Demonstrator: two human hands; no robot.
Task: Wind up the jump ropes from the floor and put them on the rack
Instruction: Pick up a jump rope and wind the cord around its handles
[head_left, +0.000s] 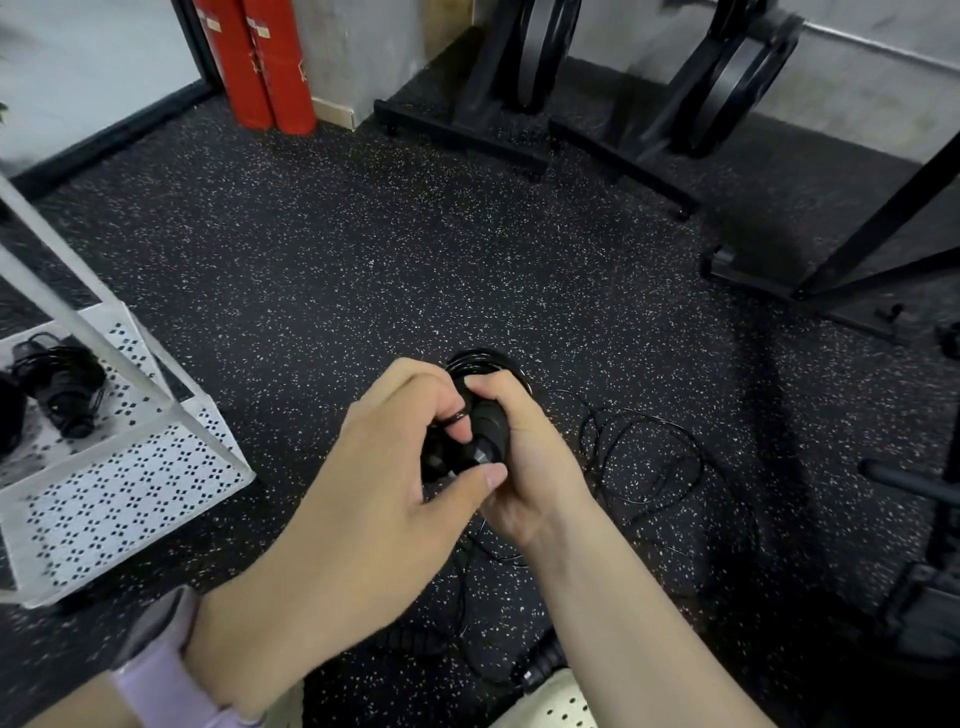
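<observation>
Here the right hand (524, 457) curls round the black jump rope handles (485, 439), coils looping above its fingers, while the left hand (384, 467) pinches them from the left. Loose cord (644, 462) trails on the floor; a wound rope (62, 384) lies on the white rack (130, 499).

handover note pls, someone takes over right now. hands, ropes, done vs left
Left hand: holds the black handles, thumb across their end.
Right hand: curled round the same handles, with the wound coil looping out above the fingers.
Rope in hand: partly wound; its loose cord lies in tangles on the floor to the right and trails down under the wrists.
Done: one wound rope lies on the white rack shelf at left.
Left: wind in the loose cord, set this rope on the rack. Another handle lies on the floor near the bottom edge; which rope it belongs to is unclear.
</observation>
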